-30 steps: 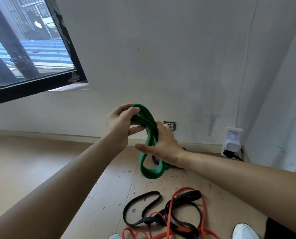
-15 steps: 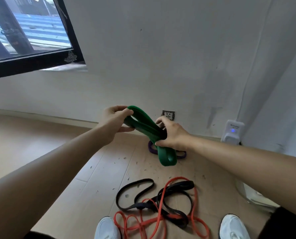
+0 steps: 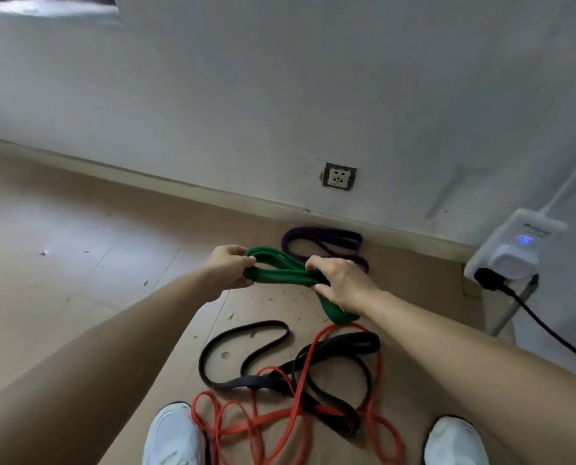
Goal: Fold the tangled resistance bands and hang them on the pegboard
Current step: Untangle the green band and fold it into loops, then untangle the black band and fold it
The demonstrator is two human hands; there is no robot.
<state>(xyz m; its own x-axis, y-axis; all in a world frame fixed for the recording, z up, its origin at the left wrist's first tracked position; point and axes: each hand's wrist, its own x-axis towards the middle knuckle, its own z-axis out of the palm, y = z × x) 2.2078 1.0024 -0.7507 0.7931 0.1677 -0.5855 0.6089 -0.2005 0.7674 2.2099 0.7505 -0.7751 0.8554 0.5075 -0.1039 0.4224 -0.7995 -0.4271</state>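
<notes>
I hold a folded green resistance band in the air above the floor. My left hand pinches its left loop end, and my right hand grips the bunched strands at its right, where a loop hangs down below the hand. On the floor lie a black band and a red band, tangled together between my two white shoes. A purple band lies folded by the baseboard, beyond my hands. No pegboard is in view.
The white wall has a socket low down. A white plug-in device with a blue light and a black cable sits at the right corner. Small debris is scattered over the wooden floor.
My view has tilted down, so the window has left the frame. My hands have lowered and laid the green band more level, folded into several strands between them.
</notes>
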